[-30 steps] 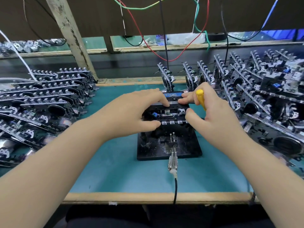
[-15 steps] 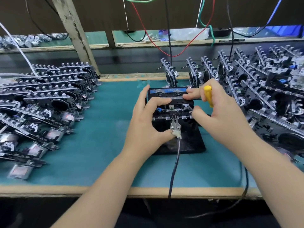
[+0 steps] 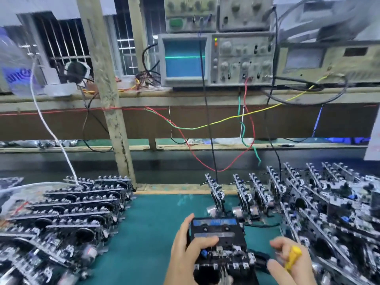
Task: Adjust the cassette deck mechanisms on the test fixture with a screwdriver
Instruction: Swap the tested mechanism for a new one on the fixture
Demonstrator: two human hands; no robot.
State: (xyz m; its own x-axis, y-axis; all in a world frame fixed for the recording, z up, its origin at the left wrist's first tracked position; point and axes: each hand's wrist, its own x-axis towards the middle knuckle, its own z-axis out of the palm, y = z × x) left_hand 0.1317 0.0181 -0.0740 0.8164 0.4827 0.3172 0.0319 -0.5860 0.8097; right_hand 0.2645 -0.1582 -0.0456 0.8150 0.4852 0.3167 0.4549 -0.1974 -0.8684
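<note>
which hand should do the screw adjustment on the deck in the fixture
Right. The right hand already grips the yellow screwdriver beside the cassette deck mechanism, while the left hand grips and steadies that mechanism.

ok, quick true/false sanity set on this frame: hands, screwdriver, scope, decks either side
1. The left hand grips the cassette deck mechanism on the fixture. True.
2. The screwdriver has a red handle. False: the handle is yellow, held in the right hand.
3. The oscilloscope screen shows a flat horizontal trace. True.
4. The screwdriver tip is seated in a screw on the mechanism. False: the right hand is off to the side of it.
5. Deck mechanisms are stacked on only one side of the green mat. False: stacks stand on both sides.
</note>
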